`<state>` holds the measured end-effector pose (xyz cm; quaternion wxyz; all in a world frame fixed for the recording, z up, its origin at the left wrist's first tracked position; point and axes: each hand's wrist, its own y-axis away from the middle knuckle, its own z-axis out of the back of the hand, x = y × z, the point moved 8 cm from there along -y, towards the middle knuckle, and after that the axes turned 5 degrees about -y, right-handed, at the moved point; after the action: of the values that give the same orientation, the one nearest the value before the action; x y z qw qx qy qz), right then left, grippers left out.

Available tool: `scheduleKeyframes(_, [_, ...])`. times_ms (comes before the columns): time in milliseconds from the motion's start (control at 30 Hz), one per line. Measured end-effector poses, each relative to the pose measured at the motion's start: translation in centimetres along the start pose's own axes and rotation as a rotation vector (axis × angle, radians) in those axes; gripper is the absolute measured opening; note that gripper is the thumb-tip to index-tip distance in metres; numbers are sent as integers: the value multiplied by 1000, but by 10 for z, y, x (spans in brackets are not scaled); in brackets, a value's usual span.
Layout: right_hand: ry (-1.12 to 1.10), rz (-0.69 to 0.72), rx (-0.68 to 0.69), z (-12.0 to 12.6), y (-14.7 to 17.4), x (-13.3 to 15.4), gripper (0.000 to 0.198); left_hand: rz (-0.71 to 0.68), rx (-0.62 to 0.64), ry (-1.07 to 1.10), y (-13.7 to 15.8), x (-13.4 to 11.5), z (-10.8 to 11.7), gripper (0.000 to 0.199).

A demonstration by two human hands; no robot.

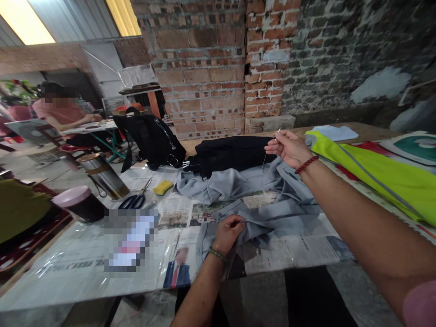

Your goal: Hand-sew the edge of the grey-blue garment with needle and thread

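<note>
My left hand (229, 234) is closed, pinching a fold of the grey cloth garment (293, 218) near the table's front edge. Raised above the far part of that garment, my right hand (288, 146) pinches a thin sewing needle (279, 131) between thumb and fingers. A pale thread (264, 160) hangs down from the right hand toward the grey cloth. The cloth lies crumpled over newspaper, and a folded black garment (235, 152) sits just behind it.
Left of the cloth lie a yellow sponge (162, 187), scissors (134, 200) and a blurred phone (132, 243). A lidded cup (81, 204), steel flask (104, 176) and black backpack (150, 138) stand farther left. A hi-vis garment (374, 170) and an iron (413, 147) lie right. A person (64, 113) sits beyond.
</note>
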<state>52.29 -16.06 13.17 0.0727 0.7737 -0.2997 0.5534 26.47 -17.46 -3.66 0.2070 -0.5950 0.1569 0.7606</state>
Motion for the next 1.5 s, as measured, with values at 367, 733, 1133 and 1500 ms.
scheduleKeyframes(367, [721,-88,512,-38,63,-71,12,-43,-71,55,-1,2,6,11])
scheduleKeyframes(733, [1371,379,1070,-64,142,-131,24,-45,-41,72,-2,3,4,5])
scheduleKeyframes(1133, [1187,409,1160,-68,151,-134,19,-44,-33,93,-3,8,2,5])
scheduleKeyframes(1500, [1085,398,1126,-64,147,-132,23,-27,-16,103,-3,9,0,6])
